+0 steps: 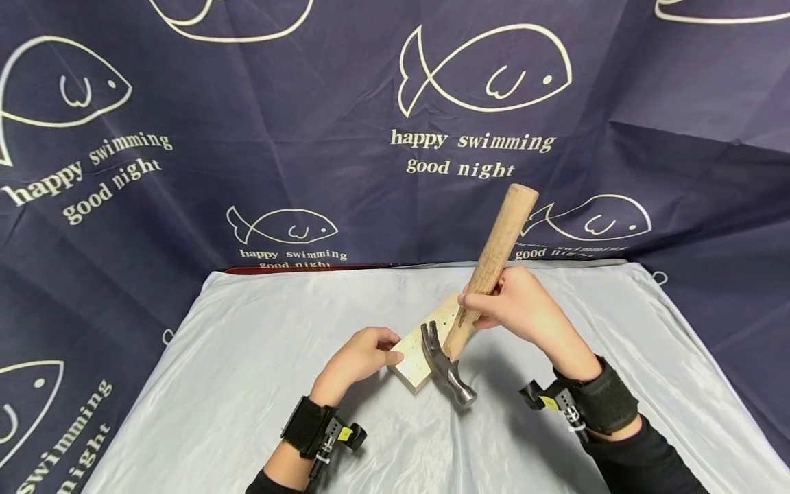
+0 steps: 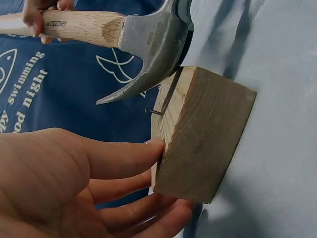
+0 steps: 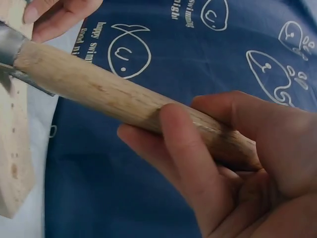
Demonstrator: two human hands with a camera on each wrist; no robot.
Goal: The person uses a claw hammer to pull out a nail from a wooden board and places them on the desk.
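Observation:
A pale wooden block (image 1: 412, 370) lies on the cloth in the middle of the table. My left hand (image 1: 364, 353) holds its near left end, thumb against the top face and fingers along the side. In the left wrist view a thin nail (image 2: 154, 112) sticks out of the block's top face near the thumb. My right hand (image 1: 524, 305) grips a claw hammer (image 1: 494, 254) by its wooden handle, tilted with the handle end up. The steel hammer head (image 2: 158, 44) hangs over the block close to the nail; whether it touches the wood I cannot tell.
A light, shiny cloth (image 1: 271, 309) covers the table. Dark blue fabric (image 1: 345, 137) printed with white fish and words hangs behind and at the sides. Small dark holes or marks (image 3: 14, 171) dot the block's top face. Each wrist wears a black strap (image 1: 601, 398) with a small camera.

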